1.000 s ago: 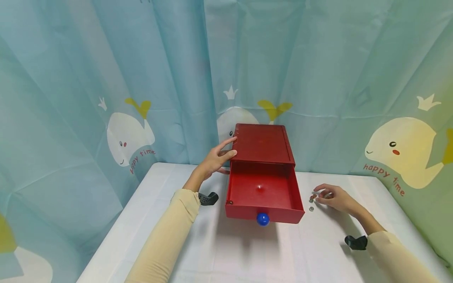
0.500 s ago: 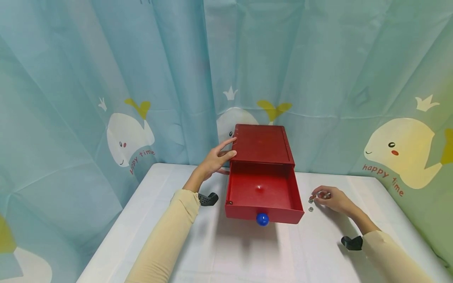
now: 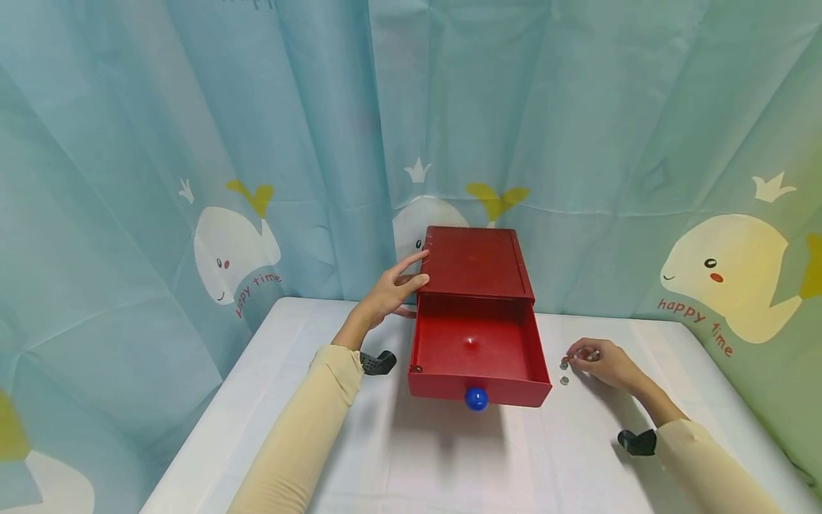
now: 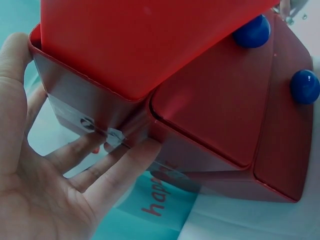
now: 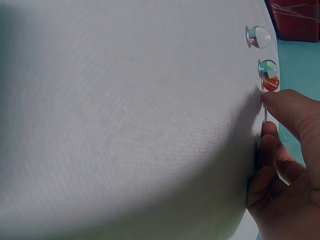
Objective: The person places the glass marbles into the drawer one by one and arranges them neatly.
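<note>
Cabinet (image 3: 477, 264) by far edge of counter (image 3: 565, 457); left hand (image 3: 385, 291), fingers spread, touches its left side. Jutting drawer (image 3: 443, 387) stands between that hand and marbles (image 3: 564, 380), toward far right corner. Right hand (image 3: 604, 363) beside marbles, fingers bent; hold unclear.

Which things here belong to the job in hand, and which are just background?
Job:
left hand, touching the cabinet
right hand, at the marbles
open drawer

Background:
table
whale-print curtain
wrist devices, worn
</note>
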### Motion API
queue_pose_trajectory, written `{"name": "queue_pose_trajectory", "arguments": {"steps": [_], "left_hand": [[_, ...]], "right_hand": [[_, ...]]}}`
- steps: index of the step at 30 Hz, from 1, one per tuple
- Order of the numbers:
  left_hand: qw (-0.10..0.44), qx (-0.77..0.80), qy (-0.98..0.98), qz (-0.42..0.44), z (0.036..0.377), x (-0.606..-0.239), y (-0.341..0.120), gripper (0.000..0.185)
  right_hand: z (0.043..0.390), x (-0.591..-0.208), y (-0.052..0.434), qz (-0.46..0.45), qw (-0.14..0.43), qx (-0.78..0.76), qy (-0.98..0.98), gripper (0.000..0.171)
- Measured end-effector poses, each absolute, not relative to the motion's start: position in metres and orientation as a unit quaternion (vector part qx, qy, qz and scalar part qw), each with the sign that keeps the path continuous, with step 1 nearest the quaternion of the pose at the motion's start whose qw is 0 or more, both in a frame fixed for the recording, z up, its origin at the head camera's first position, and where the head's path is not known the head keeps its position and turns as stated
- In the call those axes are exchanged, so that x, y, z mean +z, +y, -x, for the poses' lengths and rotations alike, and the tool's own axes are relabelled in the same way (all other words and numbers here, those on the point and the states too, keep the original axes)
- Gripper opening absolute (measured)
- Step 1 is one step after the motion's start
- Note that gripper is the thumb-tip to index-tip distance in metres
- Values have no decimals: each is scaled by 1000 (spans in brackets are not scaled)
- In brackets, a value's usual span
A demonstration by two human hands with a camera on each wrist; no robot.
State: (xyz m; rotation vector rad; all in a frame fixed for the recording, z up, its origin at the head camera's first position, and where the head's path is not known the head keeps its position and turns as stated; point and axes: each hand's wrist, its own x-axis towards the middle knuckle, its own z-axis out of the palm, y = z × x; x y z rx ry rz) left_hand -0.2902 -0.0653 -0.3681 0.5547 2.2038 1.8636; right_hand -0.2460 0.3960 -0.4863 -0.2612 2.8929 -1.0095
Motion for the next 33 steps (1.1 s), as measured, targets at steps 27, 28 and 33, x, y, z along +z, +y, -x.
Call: {"name": "queue_pose_trajectory", "arguments": {"steps": [27, 28, 33], "left_hand": [[100, 635, 742, -189, 289, -367, -66, 59], [100, 635, 742, -189, 288, -367, -66, 59], [104, 637, 742, -183, 288, -367, -65, 57]], "right_hand": [[247, -483, 396, 87, 42, -328, 940, 16], [247, -483, 396, 87, 44, -328, 940, 16], [248, -480, 399, 107, 50, -322, 939, 13]]}}
